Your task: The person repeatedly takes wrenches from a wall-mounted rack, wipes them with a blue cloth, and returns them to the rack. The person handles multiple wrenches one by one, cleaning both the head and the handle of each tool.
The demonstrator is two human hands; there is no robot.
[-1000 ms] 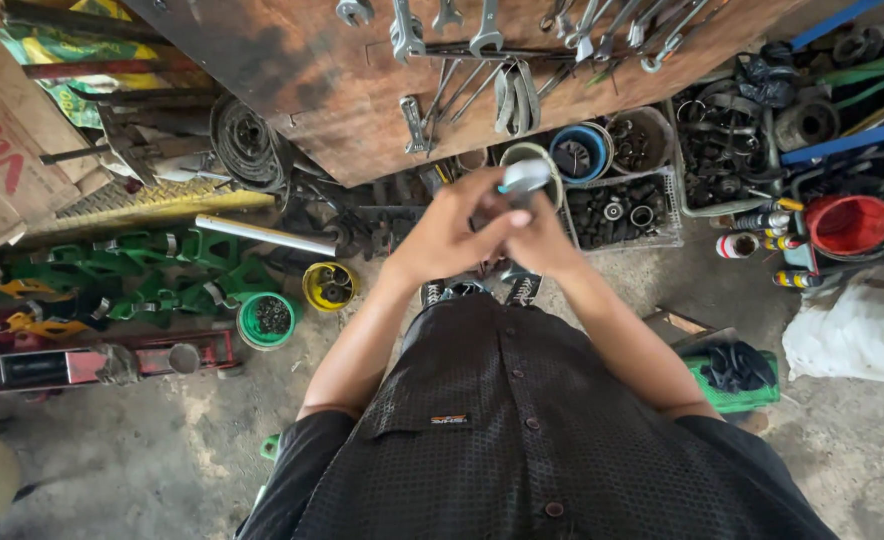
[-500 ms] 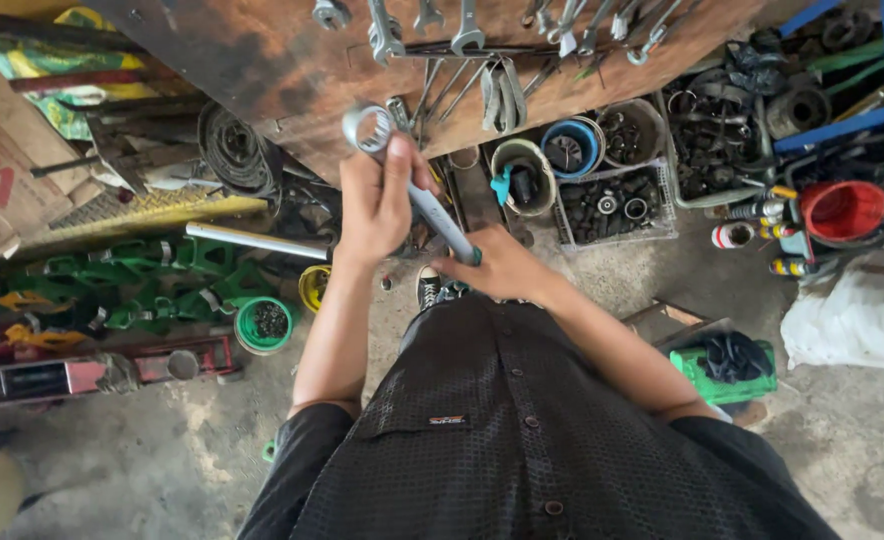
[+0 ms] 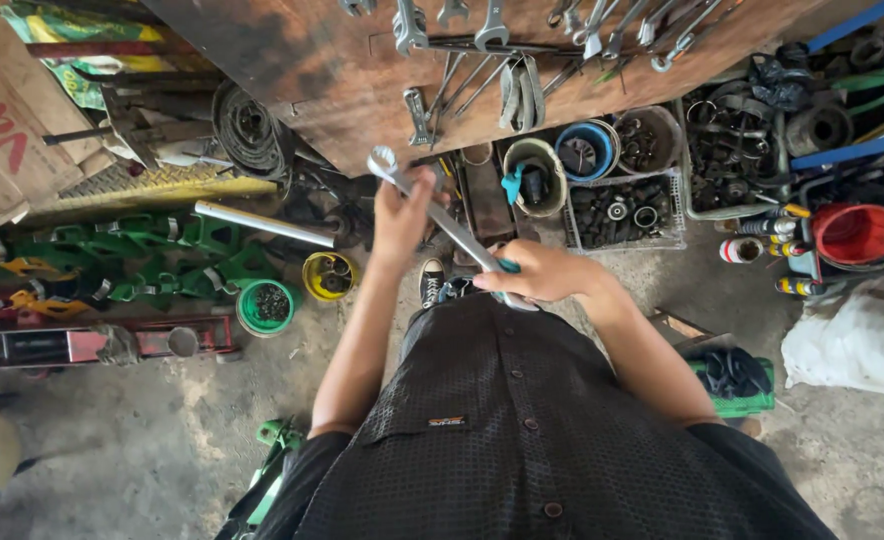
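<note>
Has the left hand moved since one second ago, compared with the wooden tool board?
Yes. The left hand went up and left, away from the right hand, toward the wooden tool board, gripping the wrench near its ring end.

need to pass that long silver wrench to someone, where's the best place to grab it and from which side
Grip the bare shank of the wrench, the straight stretch between the left hand near the ring end and the right hand at the lower end. It slants from upper left to lower right, so come in across it from the wooden board side, fingers wrapping the flat, narrow shaft. The ring end itself is too short to hold securely.
</note>
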